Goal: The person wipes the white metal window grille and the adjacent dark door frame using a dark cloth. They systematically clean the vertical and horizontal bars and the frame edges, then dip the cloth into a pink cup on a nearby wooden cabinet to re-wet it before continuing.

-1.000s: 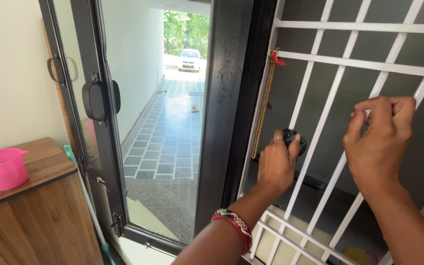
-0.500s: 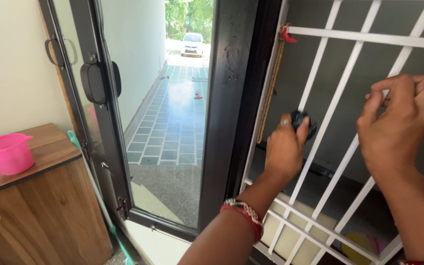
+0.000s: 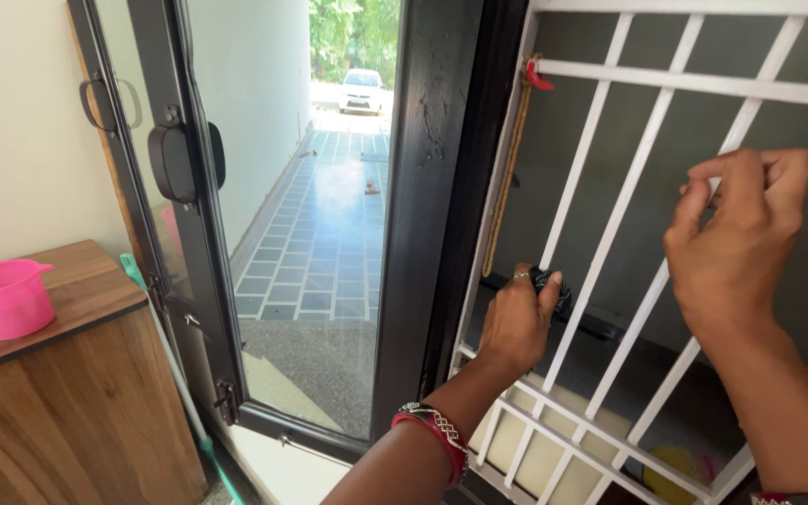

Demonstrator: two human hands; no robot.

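My left hand (image 3: 518, 323) is closed around a small dark wadded object (image 3: 554, 286), held against a slanted bar of the white metal window grille (image 3: 610, 224). My right hand (image 3: 731, 248) is raised higher to the right, its fingers curled over another slanted white bar. A string of brown beads (image 3: 502, 187) with a red tie hangs from the grille's upper left corner, next to the black window frame (image 3: 437, 196). A red and silver bangle sits on my left wrist.
The open glass window leaf (image 3: 198, 215) with a black handle swings out at the left. Below it a wooden cabinet (image 3: 67, 374) carries a pink plastic mug (image 3: 7, 297). Outside lie a tiled driveway and a distant white car.
My left hand with the dark object has slid down the bar. My right hand has shifted slightly lower and left on its bar. The view has moved a little.
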